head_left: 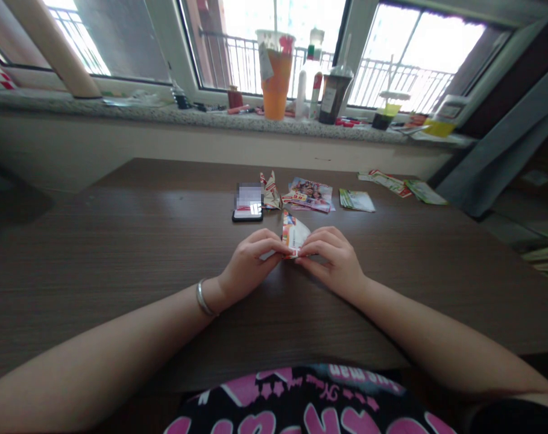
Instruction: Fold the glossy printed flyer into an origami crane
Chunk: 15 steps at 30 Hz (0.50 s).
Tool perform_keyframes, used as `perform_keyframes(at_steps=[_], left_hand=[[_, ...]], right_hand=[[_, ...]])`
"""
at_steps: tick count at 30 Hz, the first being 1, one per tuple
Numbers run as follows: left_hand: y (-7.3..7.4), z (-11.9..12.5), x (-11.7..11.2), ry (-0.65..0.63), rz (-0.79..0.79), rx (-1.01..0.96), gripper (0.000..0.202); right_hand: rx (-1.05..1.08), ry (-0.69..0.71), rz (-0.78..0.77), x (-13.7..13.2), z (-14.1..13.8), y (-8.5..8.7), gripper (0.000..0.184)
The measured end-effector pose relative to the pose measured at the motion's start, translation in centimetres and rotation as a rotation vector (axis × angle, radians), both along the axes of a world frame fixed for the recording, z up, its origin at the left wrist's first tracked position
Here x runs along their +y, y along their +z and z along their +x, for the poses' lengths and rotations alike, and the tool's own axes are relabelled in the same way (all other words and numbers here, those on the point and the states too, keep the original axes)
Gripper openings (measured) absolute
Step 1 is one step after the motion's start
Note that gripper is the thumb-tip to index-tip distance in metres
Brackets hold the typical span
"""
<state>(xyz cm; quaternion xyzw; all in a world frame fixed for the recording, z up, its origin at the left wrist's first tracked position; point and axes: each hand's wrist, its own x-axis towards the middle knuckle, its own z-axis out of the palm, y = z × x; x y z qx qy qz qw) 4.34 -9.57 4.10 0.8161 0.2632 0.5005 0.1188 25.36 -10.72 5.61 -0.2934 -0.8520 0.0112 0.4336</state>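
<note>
Left fingers (274,245), right fingers (318,246) clamped on folded paper (294,232); on sill (237,120), tall cup (276,71) holds orange drink (275,93).

A single head-worn camera looks forward and down from the worktop's (120,253) near edge, close above the wearer's left hand (245,263) and right hand (336,259), reaching past the far edge to the windows (237,21).

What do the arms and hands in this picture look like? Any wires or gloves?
The left hand and right hand are a person's, ungloved, with bare forearms and no wires showing. A silver-coloured bangle is worn on the left; none shows on the right. The shirt is black with pink lettering and stars.
</note>
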Motion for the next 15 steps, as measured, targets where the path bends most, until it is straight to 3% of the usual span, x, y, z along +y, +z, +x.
perform_keyframes(at_steps=[15], left_hand=[[0.63, 0.23, -0.41, 0.029, 0.023, 0.045, 0.005]], right_hand=[[-0.002, -0.046, -0.017, 0.25, -0.01, -0.38, 0.006]])
